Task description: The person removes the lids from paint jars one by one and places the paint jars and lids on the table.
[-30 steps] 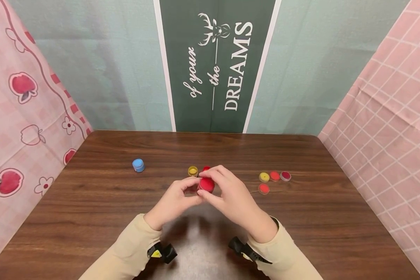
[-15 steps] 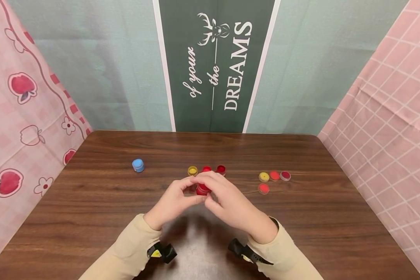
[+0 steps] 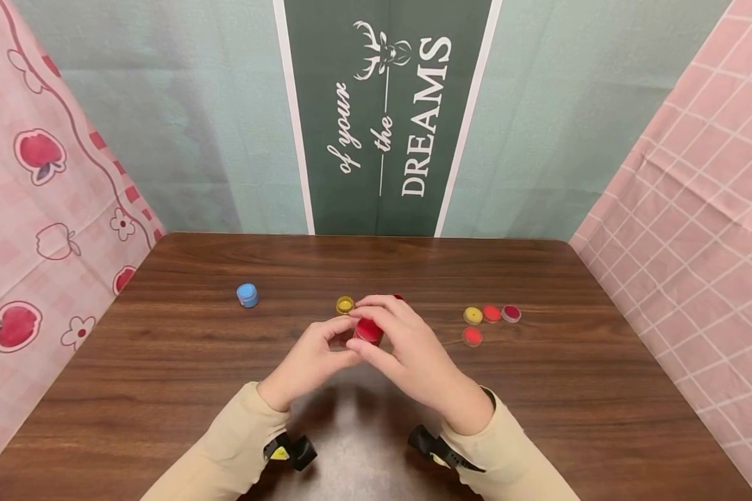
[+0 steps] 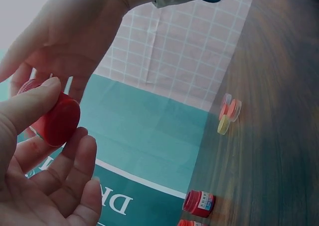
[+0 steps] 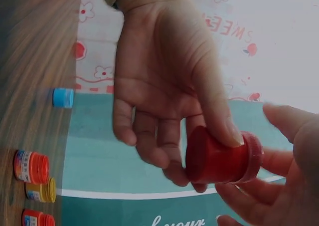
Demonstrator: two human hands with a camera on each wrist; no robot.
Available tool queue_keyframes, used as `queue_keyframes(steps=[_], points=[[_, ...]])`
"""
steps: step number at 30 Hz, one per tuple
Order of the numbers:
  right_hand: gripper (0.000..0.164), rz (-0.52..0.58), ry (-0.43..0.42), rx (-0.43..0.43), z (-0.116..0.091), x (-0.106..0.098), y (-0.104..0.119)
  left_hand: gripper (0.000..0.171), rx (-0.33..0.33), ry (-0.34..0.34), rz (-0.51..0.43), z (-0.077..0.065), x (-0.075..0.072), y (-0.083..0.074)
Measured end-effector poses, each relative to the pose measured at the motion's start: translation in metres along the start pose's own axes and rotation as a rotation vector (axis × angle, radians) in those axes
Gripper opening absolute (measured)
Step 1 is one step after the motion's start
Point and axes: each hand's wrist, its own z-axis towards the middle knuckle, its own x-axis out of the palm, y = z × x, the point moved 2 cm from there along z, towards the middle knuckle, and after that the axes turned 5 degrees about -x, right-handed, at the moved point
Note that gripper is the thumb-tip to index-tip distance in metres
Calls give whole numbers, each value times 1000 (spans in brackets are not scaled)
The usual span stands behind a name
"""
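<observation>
A small red paint jar (image 3: 368, 330) is held upright above the table between both hands, its ridged screw lid (image 5: 254, 157) on top. My left hand (image 3: 310, 365) grips the jar's body, thumb across its side, as the right wrist view shows. From the other side, my right hand (image 3: 413, 358) has its fingers and thumb around the lid. Behind the hands stand an uncapped yellow jar (image 3: 345, 305) and a dark red jar (image 4: 199, 203), partly covered by the right hand in the head view. An orange-red jar (image 5: 32, 167) is hidden there but shows in the right wrist view.
A capped blue jar (image 3: 247, 295) stands alone at the left. Right of the hands lie a yellow lid (image 3: 473, 316), two orange-red lids (image 3: 491, 314) and a dark red lid (image 3: 511, 314). Cloth hangings border the brown wooden table (image 3: 570, 417) behind and at both sides.
My right hand turned over the jar's top half a second ago, uncovering the dark red jar, and has since turned back, covering much of it again. The left hand stays nearly still.
</observation>
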Motion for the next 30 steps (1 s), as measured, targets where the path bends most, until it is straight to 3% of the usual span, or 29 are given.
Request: queue_keyframes(steps=[3,6,10,18,22,24,30], points=[[39,-92,-30,46,-1,2,-3,35,3,5,6,0,0,0],[37,-112,-34,80,-1,3,-5,35,-3,10,-11,-1,0,0],[31,-54,-8,64,0,3,-4,33,-9,0,-11,-1,-1,0],[26,86,72,-53,-1,2,0,31,-21,-9,-27,-1,-2,2],[20,131,81,-53,-1,2,1,30,-17,-5,-38,0,-2,3],[18,107,58,-34,0,2,0,32,-4,-5,-18,0,-2,3],[36,-54,-32,43,1,1,-2,33,2,7,6,0,-1,2]])
